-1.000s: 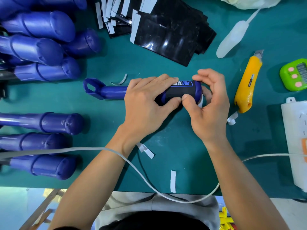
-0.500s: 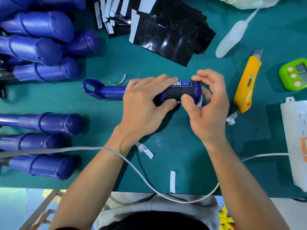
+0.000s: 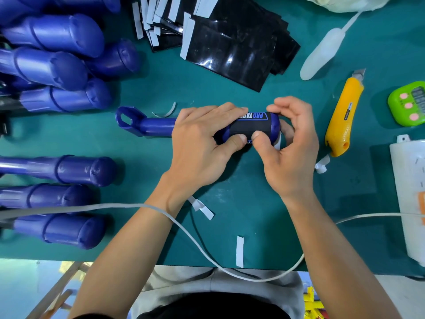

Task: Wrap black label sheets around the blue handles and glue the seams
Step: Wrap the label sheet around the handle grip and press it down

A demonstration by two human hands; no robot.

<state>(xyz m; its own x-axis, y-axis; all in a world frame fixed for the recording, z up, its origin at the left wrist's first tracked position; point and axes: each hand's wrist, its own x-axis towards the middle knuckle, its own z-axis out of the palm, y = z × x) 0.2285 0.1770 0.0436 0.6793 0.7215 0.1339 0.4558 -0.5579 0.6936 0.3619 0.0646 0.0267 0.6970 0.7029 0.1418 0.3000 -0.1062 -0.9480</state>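
Handle (image 3: 156, 125): blue; lies crosswise at the middle of the green mat (image 3: 253, 203), loop end to the left, thick end to the right between both hands (whether it rests on the mat or is held just off it cannot be told).

Label (image 3: 250, 128): black; wrapped round the thick end; white and blue lettering on the far side; bare blue shows at the cap beside it.

Left hand (image 3: 202, 143): curled over the handle from above; fingers laid across the far side; thumb pressed on the near side of the label.

Right hand (image 3: 292, 148): curled round the cap end; thumb pressed on the label, touching the left thumb; forefinger bent onto the top; other fingers folded behind the cap.

Sheets (image 3: 230, 47): loose black stack, white strips along the edges; far side of the mat, apart from the hands.

Spare handles (image 3: 53, 65): bare blue; heaped at far left; three more side by side at near left.

Knife (image 3: 342, 120): yellow; just right of the right hand, not touching.

Bottle (image 3: 322, 56): white, long nozzle; beyond the knife.

Timer (image 3: 407, 103): green; right edge.

Power strip (image 3: 409, 192): white; right edge, nearer than the timer.

Cable (image 3: 184, 229): white; crosses over the left forearm, loops along the near edge of the mat.

Strips (image 3: 239, 250): white paper; scattered on the mat; one by the left wrist, one curled beyond the handle.
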